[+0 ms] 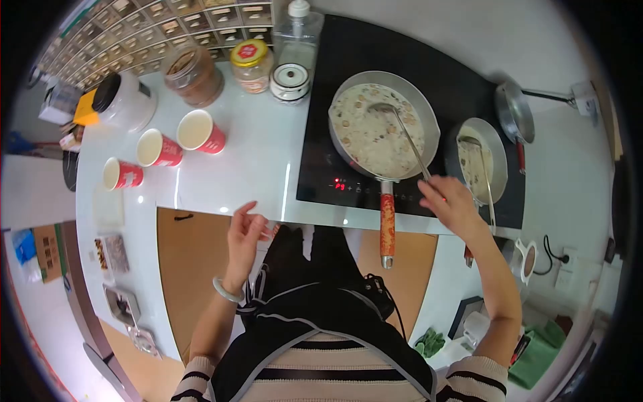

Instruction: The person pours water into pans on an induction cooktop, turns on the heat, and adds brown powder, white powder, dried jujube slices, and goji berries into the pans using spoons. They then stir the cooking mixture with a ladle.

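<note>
A large pan point(385, 127) of milky liquid with small round pieces stands on the black cooktop point(355, 47), its worn orange handle toward me. A metal ladle point(408, 141) dips into the liquid, and my right hand point(452, 206) is closed on the upper end of its handle. My left hand point(246, 234) hangs by the counter's front edge with fingers loosely apart, holding nothing. To the right, a smaller pot point(492, 151) of similar liquid has another ladle point(485, 174) in it. Red digits glow on the cooktop near its front edge.
Three red paper cups point(214, 139) stand on the white counter point(234, 174) at left. Behind them are jars point(193, 77), a lidded pot point(290, 82), a pump bottle point(297, 43) and small drawers point(167, 28). An empty pan point(514, 112) hangs at right.
</note>
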`<action>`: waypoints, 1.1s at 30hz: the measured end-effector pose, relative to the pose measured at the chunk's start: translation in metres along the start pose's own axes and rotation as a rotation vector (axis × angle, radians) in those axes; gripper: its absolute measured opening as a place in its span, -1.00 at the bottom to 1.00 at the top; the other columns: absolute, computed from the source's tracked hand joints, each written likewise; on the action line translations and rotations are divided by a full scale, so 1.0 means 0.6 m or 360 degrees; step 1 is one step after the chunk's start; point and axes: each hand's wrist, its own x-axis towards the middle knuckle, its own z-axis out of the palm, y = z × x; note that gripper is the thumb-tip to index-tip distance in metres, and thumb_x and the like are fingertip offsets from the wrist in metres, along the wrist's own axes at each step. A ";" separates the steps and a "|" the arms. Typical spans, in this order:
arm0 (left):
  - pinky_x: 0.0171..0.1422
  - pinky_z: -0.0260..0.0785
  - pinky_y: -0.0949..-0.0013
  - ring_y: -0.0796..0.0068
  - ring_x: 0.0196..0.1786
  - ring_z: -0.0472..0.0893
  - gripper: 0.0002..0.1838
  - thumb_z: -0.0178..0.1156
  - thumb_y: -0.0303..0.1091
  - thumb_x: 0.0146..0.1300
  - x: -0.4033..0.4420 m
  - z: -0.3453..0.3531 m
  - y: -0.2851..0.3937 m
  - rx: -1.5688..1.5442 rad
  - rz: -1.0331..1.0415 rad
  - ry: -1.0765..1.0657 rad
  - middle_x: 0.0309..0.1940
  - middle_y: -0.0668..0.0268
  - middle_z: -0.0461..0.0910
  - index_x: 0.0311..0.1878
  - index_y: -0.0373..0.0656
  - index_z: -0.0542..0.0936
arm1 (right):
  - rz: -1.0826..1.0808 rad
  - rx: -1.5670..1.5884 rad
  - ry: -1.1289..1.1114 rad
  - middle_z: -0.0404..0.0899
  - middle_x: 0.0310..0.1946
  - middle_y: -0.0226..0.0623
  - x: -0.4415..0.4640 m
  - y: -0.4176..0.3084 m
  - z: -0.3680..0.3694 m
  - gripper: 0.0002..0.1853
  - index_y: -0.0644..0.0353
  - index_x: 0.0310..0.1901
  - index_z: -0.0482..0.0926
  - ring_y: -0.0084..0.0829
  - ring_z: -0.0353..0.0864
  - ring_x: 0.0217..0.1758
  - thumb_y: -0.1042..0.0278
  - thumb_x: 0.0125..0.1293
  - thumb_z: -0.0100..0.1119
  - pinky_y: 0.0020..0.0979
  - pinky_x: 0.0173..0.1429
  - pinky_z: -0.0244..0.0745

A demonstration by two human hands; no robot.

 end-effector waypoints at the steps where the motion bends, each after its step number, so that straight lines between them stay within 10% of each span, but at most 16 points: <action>1: -0.22 0.45 0.53 0.59 -0.29 0.57 -0.54 0.12 -0.26 0.39 0.001 0.012 -0.005 -0.0025 -0.0053 -0.0131 -0.25 0.28 0.55 0.27 -0.23 0.33 | 0.0065 0.0040 0.0107 0.52 -0.12 -0.21 0.012 0.003 0.000 -0.56 0.11 0.01 0.54 -0.20 0.56 -0.17 0.39 0.02 0.38 -0.27 -0.13 0.50; 10: -0.20 0.43 0.55 0.58 -0.26 0.58 -0.56 0.09 -0.18 0.41 -0.015 0.054 -0.043 -0.0022 -0.0267 -0.0543 -0.20 0.29 0.55 0.26 -0.17 0.36 | 0.0231 -0.0040 0.0078 0.57 -0.20 -0.19 0.026 0.023 -0.050 -0.73 0.20 -0.14 0.58 -0.17 0.60 -0.22 0.45 0.09 0.34 -0.30 -0.20 0.54; 23: -0.25 0.42 0.56 0.61 -0.32 0.57 -0.55 0.09 -0.14 0.41 -0.061 -0.042 -0.065 -0.0038 -0.0342 -0.0237 -0.25 0.32 0.56 0.25 -0.17 0.37 | 0.1867 0.2086 0.0879 0.63 -0.31 -0.16 0.034 -0.009 -0.009 -0.70 0.40 -0.26 0.59 -0.28 0.70 -0.35 0.26 0.39 0.09 -0.39 -0.19 0.64; 28: -0.26 0.44 0.55 0.59 -0.33 0.58 -0.57 0.07 -0.17 0.41 -0.086 -0.087 -0.081 -0.0032 -0.0332 -0.0132 -0.26 0.30 0.57 0.24 -0.18 0.37 | 0.1535 0.2059 0.1234 0.60 -0.24 -0.18 0.042 -0.023 0.026 -0.73 0.42 -0.19 0.58 -0.23 0.69 -0.25 0.31 0.40 0.09 -0.34 -0.07 0.62; 33: -0.35 0.44 0.54 0.60 -0.38 0.59 -0.57 0.12 -0.14 0.38 -0.147 -0.142 -0.110 -0.0011 -0.0260 0.0177 -0.33 0.28 0.59 0.18 -0.18 0.42 | 0.0657 0.0633 0.0565 0.60 -0.17 -0.12 0.038 -0.022 -0.026 -0.83 0.38 -0.19 0.60 -0.29 0.63 -0.09 0.52 0.38 0.01 -0.39 0.02 0.44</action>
